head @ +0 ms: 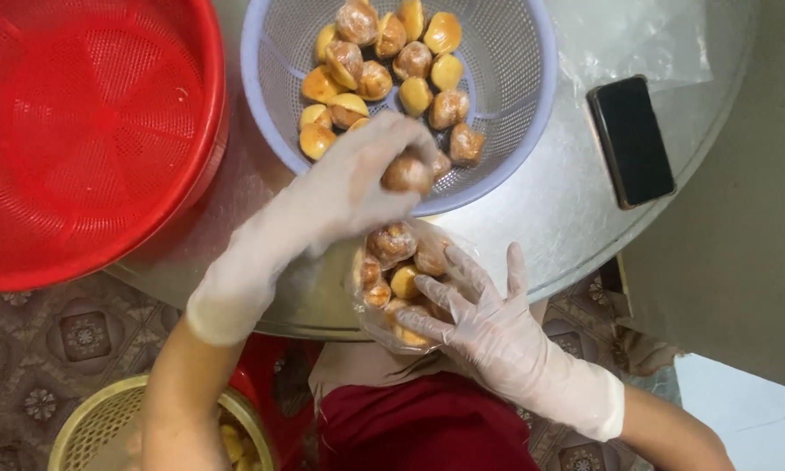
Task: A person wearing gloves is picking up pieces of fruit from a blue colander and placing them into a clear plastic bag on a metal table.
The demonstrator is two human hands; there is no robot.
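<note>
Round and silvery, the metal tabletop point(575, 201) fills the upper part of the view above a patterned tile floor point(52, 340), and a yellow woven basket point(104, 427) sits low at the left edge. On the tabletop's left side stands a big red plastic colander point(87, 131). Next to it is a lavender mesh colander point(514, 96) holding a pile of small round pastries point(383, 61), some golden, some in clear wrap. The gloved left hand point(322, 209) reaches over this colander's near rim, its fingers point(392, 148) curled closed around one brown pastry point(407, 174), which sits at the fingertips just above the bag. Below it, at the tabletop's near edge, a clear plastic bag point(392, 296) holds several more pastries. The gloved right hand point(488, 327) supports the bag from the right, fingers point(445, 292) spread wide and pressed flat against its side. Farther right, a dark phone point(630, 139) lies flat, beside a crumpled clear plastic sheet point(637, 44).
</note>
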